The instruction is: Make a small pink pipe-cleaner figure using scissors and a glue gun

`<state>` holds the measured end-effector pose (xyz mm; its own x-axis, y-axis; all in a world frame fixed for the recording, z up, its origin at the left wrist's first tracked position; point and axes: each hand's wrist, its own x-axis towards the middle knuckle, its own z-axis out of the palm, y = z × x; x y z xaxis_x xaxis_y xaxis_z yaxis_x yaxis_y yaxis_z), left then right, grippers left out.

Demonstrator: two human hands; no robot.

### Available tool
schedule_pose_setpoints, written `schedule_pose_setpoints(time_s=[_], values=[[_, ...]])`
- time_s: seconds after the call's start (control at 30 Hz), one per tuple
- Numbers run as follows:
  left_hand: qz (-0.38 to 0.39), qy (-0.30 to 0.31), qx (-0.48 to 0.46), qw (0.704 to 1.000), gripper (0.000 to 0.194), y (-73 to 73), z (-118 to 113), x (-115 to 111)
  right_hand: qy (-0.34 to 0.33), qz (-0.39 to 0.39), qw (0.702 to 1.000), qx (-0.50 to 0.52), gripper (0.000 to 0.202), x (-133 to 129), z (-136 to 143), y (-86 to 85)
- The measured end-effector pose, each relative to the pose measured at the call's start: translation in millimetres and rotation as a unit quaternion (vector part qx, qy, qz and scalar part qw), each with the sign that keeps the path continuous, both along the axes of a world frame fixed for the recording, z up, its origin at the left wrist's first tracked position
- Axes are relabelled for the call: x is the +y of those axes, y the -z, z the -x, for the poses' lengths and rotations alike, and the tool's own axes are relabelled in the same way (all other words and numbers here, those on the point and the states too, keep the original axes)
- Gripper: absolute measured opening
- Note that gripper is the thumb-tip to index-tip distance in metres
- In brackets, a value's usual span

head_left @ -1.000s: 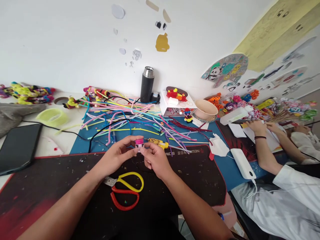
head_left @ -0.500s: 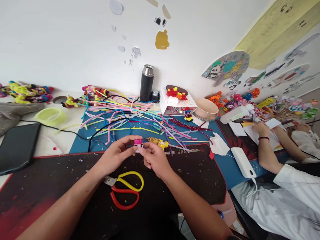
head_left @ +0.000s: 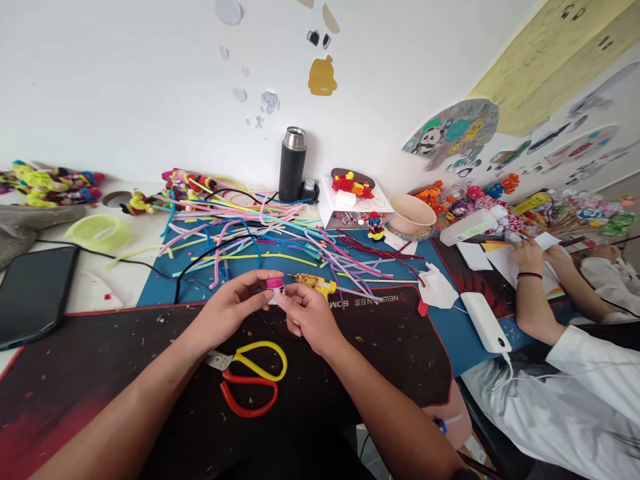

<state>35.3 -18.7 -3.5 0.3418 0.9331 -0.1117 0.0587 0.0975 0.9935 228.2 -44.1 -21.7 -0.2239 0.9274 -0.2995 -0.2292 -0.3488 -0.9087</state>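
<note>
The left hand [head_left: 225,313] and right hand [head_left: 313,317] pinch a small pink-topped figure [head_left: 275,285] between fingertips; the black mat [head_left: 395,350] bears partly blurred lettering [head_left: 389,299], including "NEW".

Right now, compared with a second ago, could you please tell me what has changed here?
The small pink-topped piece seems turned slightly, its dark marks nearer the right hand. The co-worker's near hand has shifted rightward, and a white card now shows beside it. The left hand and right hand keep their hold; the scissors and glue gun stay put.
</note>
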Motion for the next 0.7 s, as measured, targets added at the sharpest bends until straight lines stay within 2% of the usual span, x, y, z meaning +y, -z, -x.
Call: schedule_pose_setpoints(time_s=[0.3,0.53,0.7], values=[[0.010,0.041,-0.049,0.998,0.053,1.8,0.6,0.1,0.009,0.000,1.000,0.011,0.052,-1.0,-0.4,-1.2],[0.026,0.048,-0.067,0.996,0.054,7.9,0.3,0.9,0.015,0.006,1.000,0.017,0.053,-0.8,-0.1,-0.7],[0.022,0.031,-0.072,0.997,0.056,13.1,-0.2,1.5,0.014,0.009,1.000,0.027,0.054,-0.7,-0.5,-0.6]])
